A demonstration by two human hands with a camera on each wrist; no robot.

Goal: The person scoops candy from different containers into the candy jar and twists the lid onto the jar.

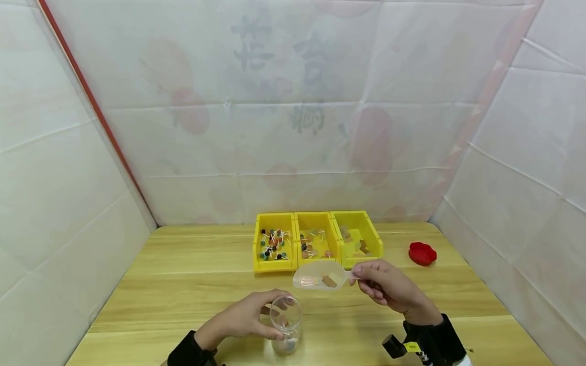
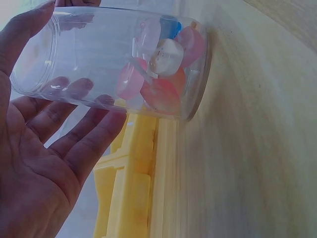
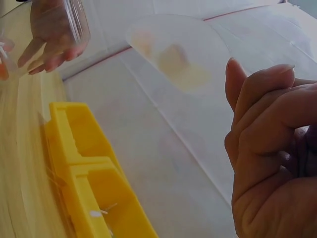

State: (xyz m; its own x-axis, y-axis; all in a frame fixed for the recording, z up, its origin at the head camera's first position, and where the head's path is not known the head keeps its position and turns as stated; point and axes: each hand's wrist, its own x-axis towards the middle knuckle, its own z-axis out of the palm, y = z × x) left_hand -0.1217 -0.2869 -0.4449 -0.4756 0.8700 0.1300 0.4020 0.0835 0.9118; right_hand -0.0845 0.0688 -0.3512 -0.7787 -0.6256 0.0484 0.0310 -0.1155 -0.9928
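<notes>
My left hand point(image 1: 242, 316) holds a clear plastic jar point(image 1: 288, 333) around its upper part, its open mouth facing up. In the left wrist view, several pink, white and blue lollipops or candies point(image 2: 161, 94) lie at the bottom of the jar. Between the thumb and fingers of my right hand point(image 1: 396, 287) is the handle of a translucent scoop point(image 1: 316, 269). The scoop is held in the air, above and right of the jar's mouth, with a brown piece point(image 1: 328, 281) and something pale orange in it. In the right wrist view, these contents show blurred through the scoop wall point(image 3: 208, 44).
Three yellow bins point(image 1: 274, 266) stand side by side at the back of the wooden table point(image 1: 192, 274). Lollipops point(image 1: 273, 241) lie in the left and middle ones, brown and pale pieces point(image 1: 363, 246) in the right one. A red lid-like dish point(image 1: 422, 253) is at right. White sheeting encloses the table.
</notes>
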